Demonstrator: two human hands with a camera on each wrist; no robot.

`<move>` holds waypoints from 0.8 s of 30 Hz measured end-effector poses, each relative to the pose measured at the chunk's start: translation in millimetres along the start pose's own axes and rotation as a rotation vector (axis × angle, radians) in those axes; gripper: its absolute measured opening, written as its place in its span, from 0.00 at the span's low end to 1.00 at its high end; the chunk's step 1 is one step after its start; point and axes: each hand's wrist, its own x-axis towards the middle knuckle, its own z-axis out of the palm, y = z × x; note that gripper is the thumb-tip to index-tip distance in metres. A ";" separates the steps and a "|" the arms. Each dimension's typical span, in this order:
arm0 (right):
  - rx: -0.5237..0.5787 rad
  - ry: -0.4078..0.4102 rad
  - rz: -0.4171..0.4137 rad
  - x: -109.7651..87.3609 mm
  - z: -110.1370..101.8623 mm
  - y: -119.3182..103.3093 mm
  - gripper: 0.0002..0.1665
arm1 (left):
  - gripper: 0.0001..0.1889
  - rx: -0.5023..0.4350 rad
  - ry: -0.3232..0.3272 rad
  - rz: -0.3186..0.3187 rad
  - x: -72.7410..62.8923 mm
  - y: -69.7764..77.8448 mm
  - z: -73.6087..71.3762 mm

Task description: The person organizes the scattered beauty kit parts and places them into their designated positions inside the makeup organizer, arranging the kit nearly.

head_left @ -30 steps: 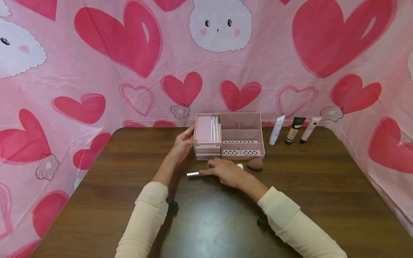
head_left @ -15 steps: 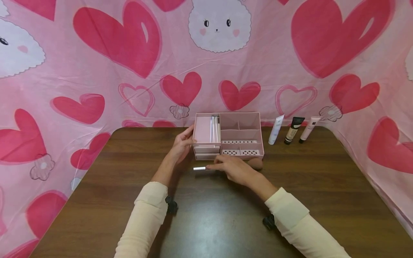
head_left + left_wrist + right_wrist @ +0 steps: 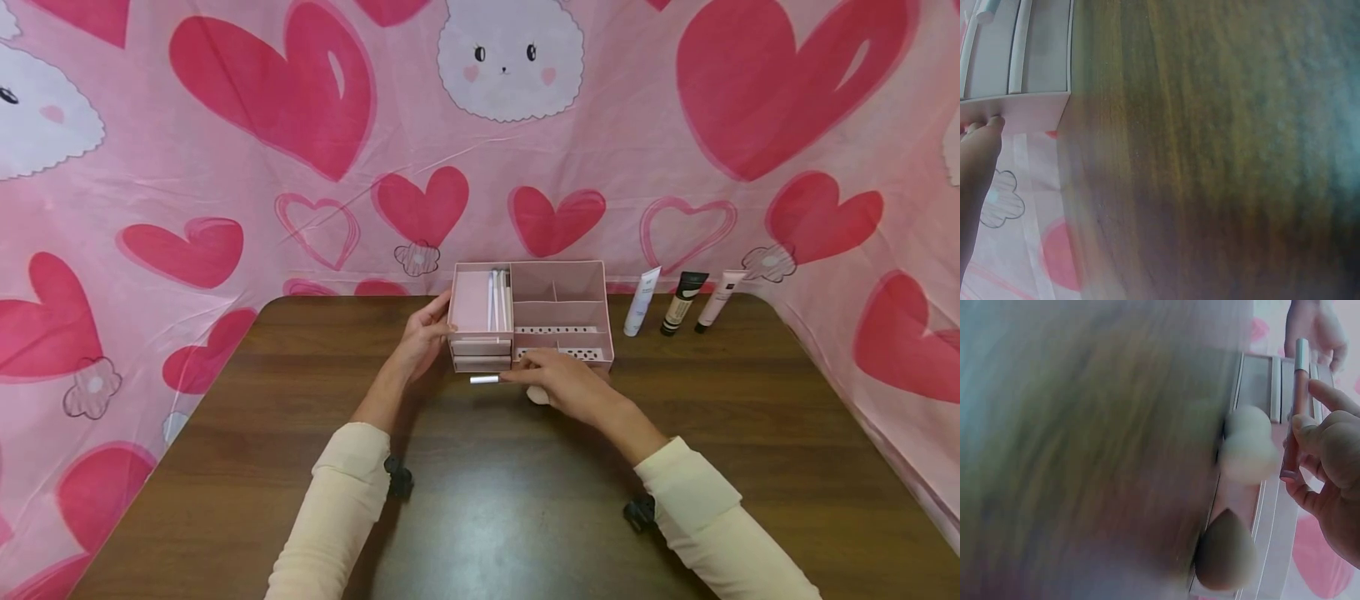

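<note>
My right hand (image 3: 566, 383) pinches a lip gloss tube (image 3: 1300, 394) with a silver cap between thumb and fingers. In the head view it is at the front of the pink makeup organizer (image 3: 472, 300), the cap pointing left below the drawers. My left hand (image 3: 425, 337) holds the organizer's left side wall. Below the right hand lie a cream makeup sponge (image 3: 1249, 450), narrow at its waist, and a brown teardrop sponge (image 3: 1227, 556). The brown one is mostly hidden by the hand in the head view.
Several slim pencils or brushes (image 3: 498, 302) stand in the organizer's left compartment. Two drawers (image 3: 482, 364) sit below it, and dotted liners (image 3: 581, 354) show in the right compartments. Three cosmetic tubes stand right of it: white (image 3: 642, 302), black-capped (image 3: 684, 303) and pink (image 3: 721, 302).
My right hand has moved the lip gloss right and toward the organizer, up from near the tabletop. The cream sponge shows again under the hand. My left hand stays on the organizer.
</note>
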 end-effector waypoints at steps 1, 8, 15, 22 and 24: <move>0.004 0.002 0.007 -1.2 -1.3 1.2 0.32 | 0.41 0.000 0.001 0.000 0.2 -0.2 0.0; -0.034 0.041 0.024 -8.9 -10.9 9.5 0.36 | 0.40 -0.008 0.012 -0.006 0.3 -0.6 -0.5; -0.041 0.104 -0.014 -15.1 -18.8 20.6 0.33 | 0.41 -0.004 0.018 -0.013 -0.1 -0.4 -0.1; -0.050 0.092 0.027 -22.1 -29.3 29.2 0.41 | 0.40 0.001 0.016 -0.004 0.5 -1.4 -0.9; -0.035 0.091 0.051 -23.5 -32.6 30.6 0.40 | 0.39 0.000 0.017 -0.004 0.9 -1.7 -1.0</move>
